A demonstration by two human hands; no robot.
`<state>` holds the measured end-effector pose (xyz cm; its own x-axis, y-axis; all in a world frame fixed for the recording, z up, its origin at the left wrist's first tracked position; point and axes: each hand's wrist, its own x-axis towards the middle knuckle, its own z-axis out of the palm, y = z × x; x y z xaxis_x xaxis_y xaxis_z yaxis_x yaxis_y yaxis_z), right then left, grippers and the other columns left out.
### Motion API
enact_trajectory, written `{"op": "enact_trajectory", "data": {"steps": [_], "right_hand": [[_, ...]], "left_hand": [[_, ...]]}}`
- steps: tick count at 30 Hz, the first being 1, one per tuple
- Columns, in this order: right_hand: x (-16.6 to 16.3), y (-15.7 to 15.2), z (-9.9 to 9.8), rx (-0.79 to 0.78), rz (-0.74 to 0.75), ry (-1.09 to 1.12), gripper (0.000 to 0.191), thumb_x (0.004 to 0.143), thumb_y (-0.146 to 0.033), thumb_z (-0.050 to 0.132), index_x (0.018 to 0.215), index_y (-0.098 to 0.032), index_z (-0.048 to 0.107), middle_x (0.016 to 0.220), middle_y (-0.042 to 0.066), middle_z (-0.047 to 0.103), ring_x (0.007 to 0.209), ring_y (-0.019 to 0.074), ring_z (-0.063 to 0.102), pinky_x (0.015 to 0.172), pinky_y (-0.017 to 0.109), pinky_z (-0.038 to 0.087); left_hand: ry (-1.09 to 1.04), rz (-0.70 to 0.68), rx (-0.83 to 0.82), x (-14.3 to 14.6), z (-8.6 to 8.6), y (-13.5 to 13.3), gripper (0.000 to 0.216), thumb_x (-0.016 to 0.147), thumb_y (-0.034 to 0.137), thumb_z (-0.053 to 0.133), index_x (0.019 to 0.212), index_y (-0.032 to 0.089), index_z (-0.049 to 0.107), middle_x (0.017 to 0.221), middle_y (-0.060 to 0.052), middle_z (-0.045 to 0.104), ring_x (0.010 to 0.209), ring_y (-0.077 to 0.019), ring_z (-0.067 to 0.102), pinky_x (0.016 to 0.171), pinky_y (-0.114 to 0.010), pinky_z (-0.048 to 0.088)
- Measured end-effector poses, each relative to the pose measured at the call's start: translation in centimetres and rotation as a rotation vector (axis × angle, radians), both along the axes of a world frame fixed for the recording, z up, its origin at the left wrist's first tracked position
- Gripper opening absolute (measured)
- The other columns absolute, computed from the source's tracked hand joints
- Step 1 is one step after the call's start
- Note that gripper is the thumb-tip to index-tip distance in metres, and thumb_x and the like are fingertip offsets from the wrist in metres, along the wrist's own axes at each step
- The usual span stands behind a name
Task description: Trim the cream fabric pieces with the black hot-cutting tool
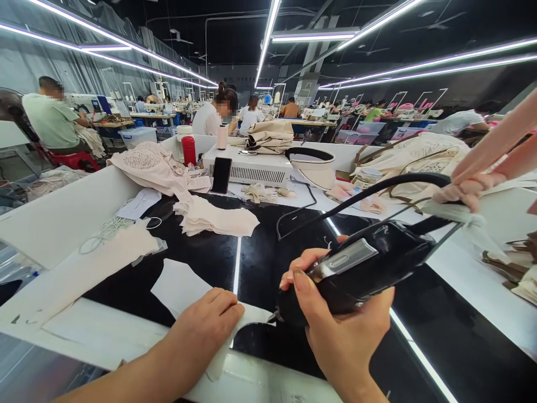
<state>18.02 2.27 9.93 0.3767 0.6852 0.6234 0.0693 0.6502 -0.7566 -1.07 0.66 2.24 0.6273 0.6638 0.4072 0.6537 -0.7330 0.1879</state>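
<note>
My right hand [335, 330] is wrapped round a black corded hand tool [361, 268] with a silver switch plate, its tip pointing down at the near table edge. My left hand [207, 319] has its fingers curled and presses down a white piece of fabric [180, 288] that lies on the black glossy tabletop [268, 263]. The tool's tip meets the fabric's edge just right of my left hand. A black cord [377, 190] arcs from the tool toward the right.
Another person's hand [470, 187] at the right edge grips the cord and some pale cloth. A stack of cream fabric pieces [213, 218], a phone [221, 174], a white machine box [251, 165], a red bottle [188, 150] and piled garments sit beyond. Other workers sit at distant tables.
</note>
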Motion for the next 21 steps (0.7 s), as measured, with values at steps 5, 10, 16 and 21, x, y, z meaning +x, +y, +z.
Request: {"op": "enact_trajectory", "data": {"steps": [5,10,16,21], "right_hand": [[0.0,-0.4,-0.2,-0.001,0.016,0.006,0.035,0.084,-0.017,0.083,0.104,-0.028,0.056,0.083,-0.003,0.068,0.06,0.0156,0.065,0.053,0.031,0.061],[0.0,-0.9,-0.4,-0.005,0.047,-0.004,0.038,0.086,-0.015,0.082,0.109,-0.029,0.055,0.085,-0.002,0.07,0.062,0.0167,0.067,0.057,0.034,0.062],[-0.1,-0.6,-0.2,-0.013,0.07,0.023,0.037,0.084,-0.015,0.082,0.106,-0.028,0.057,0.084,-0.003,0.069,0.059,0.0153,0.066,0.052,0.031,0.061],[-0.8,0.7,0.3,0.006,0.081,0.095,0.036,0.084,-0.013,0.081,0.104,-0.029,0.056,0.083,-0.006,0.069,0.057,0.013,0.065,0.051,0.028,0.06]], "left_hand": [[0.051,0.028,0.05,0.2,-0.1,-0.4,0.032,0.096,-0.005,0.056,0.116,0.02,0.058,0.098,-0.001,0.067,0.085,-0.0179,0.069,0.071,-0.026,0.059],[0.147,0.035,0.136,1.2,-0.5,-1.1,0.031,0.104,0.034,0.072,0.126,0.016,0.06,0.094,-0.004,0.068,0.086,-0.0217,0.068,0.074,-0.031,0.059],[0.164,0.028,0.117,1.5,-1.1,-1.4,0.051,0.103,0.054,0.069,0.135,0.016,0.059,0.106,-0.009,0.071,0.102,-0.0263,0.069,0.088,-0.038,0.06],[0.15,0.029,0.165,1.3,-1.1,-1.6,0.058,0.098,0.055,0.077,0.136,0.015,0.06,0.106,-0.009,0.072,0.102,-0.0279,0.07,0.09,-0.038,0.061]]}}
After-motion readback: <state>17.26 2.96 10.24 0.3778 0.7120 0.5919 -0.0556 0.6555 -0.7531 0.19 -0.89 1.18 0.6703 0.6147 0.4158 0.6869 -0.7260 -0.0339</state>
